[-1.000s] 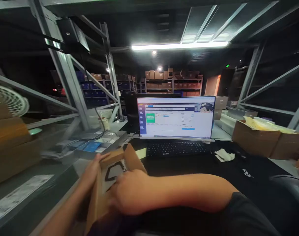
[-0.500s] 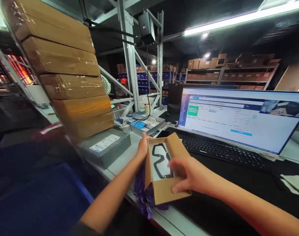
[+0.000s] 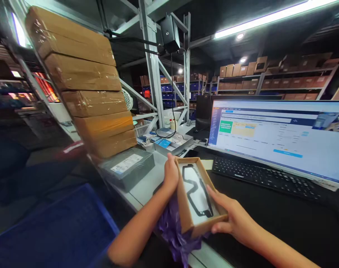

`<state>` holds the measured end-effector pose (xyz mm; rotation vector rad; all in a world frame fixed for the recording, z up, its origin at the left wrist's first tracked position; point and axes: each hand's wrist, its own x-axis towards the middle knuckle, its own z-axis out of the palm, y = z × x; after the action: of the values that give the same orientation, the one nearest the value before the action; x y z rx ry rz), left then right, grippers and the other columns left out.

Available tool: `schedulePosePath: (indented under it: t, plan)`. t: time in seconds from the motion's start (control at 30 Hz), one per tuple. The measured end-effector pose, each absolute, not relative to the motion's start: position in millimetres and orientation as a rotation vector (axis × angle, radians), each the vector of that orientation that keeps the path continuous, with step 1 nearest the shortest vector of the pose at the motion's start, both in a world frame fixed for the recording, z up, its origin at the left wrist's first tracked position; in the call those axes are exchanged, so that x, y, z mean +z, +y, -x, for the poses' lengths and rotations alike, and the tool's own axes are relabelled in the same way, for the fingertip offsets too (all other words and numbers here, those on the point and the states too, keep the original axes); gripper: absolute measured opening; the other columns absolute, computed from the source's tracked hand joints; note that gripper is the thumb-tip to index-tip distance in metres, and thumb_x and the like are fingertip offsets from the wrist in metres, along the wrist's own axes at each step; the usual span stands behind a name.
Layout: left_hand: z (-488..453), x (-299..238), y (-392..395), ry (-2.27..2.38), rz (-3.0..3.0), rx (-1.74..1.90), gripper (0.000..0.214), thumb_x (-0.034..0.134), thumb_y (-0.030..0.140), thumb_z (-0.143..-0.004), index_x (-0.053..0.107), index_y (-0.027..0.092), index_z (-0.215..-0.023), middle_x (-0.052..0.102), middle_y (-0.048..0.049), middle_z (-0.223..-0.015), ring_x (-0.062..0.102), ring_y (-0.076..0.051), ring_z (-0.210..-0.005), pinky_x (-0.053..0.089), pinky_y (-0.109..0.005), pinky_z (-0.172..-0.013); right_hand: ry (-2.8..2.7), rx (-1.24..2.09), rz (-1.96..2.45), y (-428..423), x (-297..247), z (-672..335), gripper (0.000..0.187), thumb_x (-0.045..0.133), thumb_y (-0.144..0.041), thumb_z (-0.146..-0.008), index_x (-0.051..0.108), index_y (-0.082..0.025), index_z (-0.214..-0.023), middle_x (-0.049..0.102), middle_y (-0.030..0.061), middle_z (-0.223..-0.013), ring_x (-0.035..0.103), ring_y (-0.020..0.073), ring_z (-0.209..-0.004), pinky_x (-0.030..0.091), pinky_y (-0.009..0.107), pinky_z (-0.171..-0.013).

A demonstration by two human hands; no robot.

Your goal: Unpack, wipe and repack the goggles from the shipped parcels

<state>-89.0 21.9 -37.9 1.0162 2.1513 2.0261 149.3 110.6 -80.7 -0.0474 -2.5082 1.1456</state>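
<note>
A small open cardboard box [image 3: 184,206] is tilted toward me near the table's front edge, held between both hands. My left hand [image 3: 171,175] is closed around its far left side, thumb up at the rim. At the near right corner, my right hand [image 3: 233,216] grips the box with thumb below and fingers along the right rim. Inside lies a white, flat-looking item [image 3: 196,203] with a black goggle-shaped outline on it; its depth is hidden. Crumpled purple plastic [image 3: 173,227] hangs below and left of the box.
A black keyboard [image 3: 253,176] and a lit monitor [image 3: 270,137] stand to the right. Left are a grey wrapped parcel [image 3: 130,169] and stacked taped cartons [image 3: 99,104]. A grey tray [image 3: 183,145] lies behind the box. A blue crate [image 3: 99,208] sits lower left.
The box's near and right flaps no longer stand outward. My right hand has gone from over the near flap to gripping the near right corner. The whole view has shifted slightly.
</note>
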Motion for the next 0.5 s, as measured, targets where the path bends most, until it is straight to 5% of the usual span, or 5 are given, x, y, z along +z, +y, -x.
schedulePosePath:
  t: [0.07,0.2,0.33,0.43,0.5]
  plan:
    - [70.5,-24.0,16.3,2.229,-1.151,1.992,0.067,0.014,0.067,-0.096,0.059,0.019,-0.085,0.067,-0.0101,-0.084,0.063,-0.027,-0.083,0.048,-0.040,-0.079,-2.552,1.155,0.056,113.9,-79.2,-166.7,0.114,0.078,-0.071,-0.064,0.033,-0.020,-0.156,0.033,0.0172,-0.159,0.030,0.0391,-0.146,0.023,0.054,-0.120]
    - [21.3,2.5,7.1,2.341,-1.485,1.847,0.050,0.033,0.063,-0.096,0.062,0.022,-0.097,0.067,-0.0077,-0.095,0.061,-0.027,-0.096,0.045,-0.040,-0.089,-2.484,1.047,0.348,118.4,-82.6,-189.9,0.091,0.054,-0.061,-0.090,0.009,-0.026,-0.161,0.013,0.0089,-0.167,0.021,0.0334,-0.150,0.025,0.053,-0.119]
    - [-25.3,17.1,7.4,2.603,-1.935,1.382,0.062,0.035,0.072,-0.091,0.061,0.018,-0.107,0.066,-0.0122,-0.100,0.060,-0.031,-0.098,0.047,-0.047,-0.091,-2.499,0.827,0.376,125.1,-96.6,-189.3,0.123,0.070,-0.060,-0.076,-0.010,-0.021,-0.160,-0.001,0.0119,-0.168,0.005,0.0405,-0.151,0.023,0.058,-0.120]
    - [-39.5,21.9,3.9,2.495,-2.169,1.295,0.063,0.035,0.068,-0.094,0.057,0.015,-0.122,0.066,-0.0133,-0.108,0.060,-0.030,-0.108,0.040,-0.048,-0.108,-2.420,0.942,0.456,125.4,-104.0,-190.6,0.123,0.072,-0.063,-0.072,-0.005,-0.023,-0.160,0.012,0.0147,-0.167,0.019,0.0441,-0.149,0.032,0.059,-0.117]
    - [-37.0,23.4,-7.0,2.368,-2.274,1.390,0.068,0.037,0.066,-0.095,0.045,0.016,-0.140,0.060,-0.0159,-0.130,0.052,-0.029,-0.128,0.022,-0.050,-0.122,-2.316,1.143,0.509,121.2,-105.5,-197.5,0.121,0.071,-0.066,-0.071,-0.002,-0.027,-0.160,0.027,0.0157,-0.163,0.037,0.0443,-0.142,0.047,0.056,-0.107]
